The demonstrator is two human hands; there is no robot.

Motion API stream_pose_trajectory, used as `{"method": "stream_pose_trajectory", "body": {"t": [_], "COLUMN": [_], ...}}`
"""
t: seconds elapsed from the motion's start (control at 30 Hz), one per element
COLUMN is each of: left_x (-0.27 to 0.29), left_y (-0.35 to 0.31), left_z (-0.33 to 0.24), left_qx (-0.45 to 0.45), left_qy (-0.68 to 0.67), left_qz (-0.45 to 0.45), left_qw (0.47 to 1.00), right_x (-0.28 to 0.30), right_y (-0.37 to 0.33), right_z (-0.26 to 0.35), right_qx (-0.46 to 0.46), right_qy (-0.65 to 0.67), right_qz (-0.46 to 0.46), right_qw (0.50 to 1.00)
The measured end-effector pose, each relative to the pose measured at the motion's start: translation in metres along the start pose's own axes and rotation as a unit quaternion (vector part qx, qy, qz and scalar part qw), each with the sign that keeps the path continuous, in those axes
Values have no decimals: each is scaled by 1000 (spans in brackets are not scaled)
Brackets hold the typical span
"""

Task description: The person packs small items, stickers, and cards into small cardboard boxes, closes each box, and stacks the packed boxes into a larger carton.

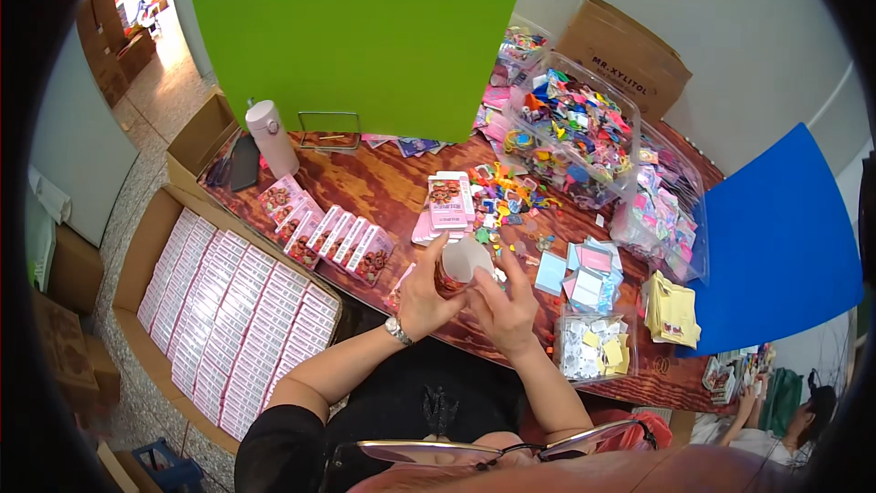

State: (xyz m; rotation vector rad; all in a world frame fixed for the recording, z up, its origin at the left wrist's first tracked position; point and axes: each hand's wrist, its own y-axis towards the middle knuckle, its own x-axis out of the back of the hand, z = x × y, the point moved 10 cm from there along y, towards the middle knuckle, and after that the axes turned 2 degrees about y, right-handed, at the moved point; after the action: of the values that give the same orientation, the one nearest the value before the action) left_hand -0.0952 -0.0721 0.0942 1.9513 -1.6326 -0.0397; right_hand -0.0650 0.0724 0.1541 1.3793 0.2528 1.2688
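Note:
My left hand (423, 288) is wrapped round a small printed carton (467, 258), whose open top shows a white inside. At the carton's near right rim, the fingers of my right hand (507, 310) press against it; what the fingertips pinch inside is hard to see. Just beyond my hands lies a pile of flat pink cartons (448, 203). Small colourful plastic trinkets (511, 196) are spread beside that pile. To the left stand filled pink boxes (351, 242) in rows on the table.
A large cardboard box (333, 306) at the left holds rows of packed cartons. Clear bins of trinkets (584, 119) and packets (648, 215) stand at the right, near cards (589, 274) and a tub of small packets (595, 347). A pink bottle (272, 139) stands far left.

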Motion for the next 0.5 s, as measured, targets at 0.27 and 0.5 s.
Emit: {"method": "stream_pose_trajectory", "body": {"t": [0.27, 0.5], "left_x": [-5, -15], "left_y": [-5, -8], "left_z": [-22, -32], "left_qx": [-140, -175], "left_qy": [73, 144], "left_qz": [-1, 24], "left_qw": [988, 974], "right_x": [4, -29], "right_y": [-6, -38], "right_z": [-18, -53], "right_qx": [-133, -396], "right_qy": [121, 397], "right_qz": [64, 38], "right_qw": [982, 827]}}
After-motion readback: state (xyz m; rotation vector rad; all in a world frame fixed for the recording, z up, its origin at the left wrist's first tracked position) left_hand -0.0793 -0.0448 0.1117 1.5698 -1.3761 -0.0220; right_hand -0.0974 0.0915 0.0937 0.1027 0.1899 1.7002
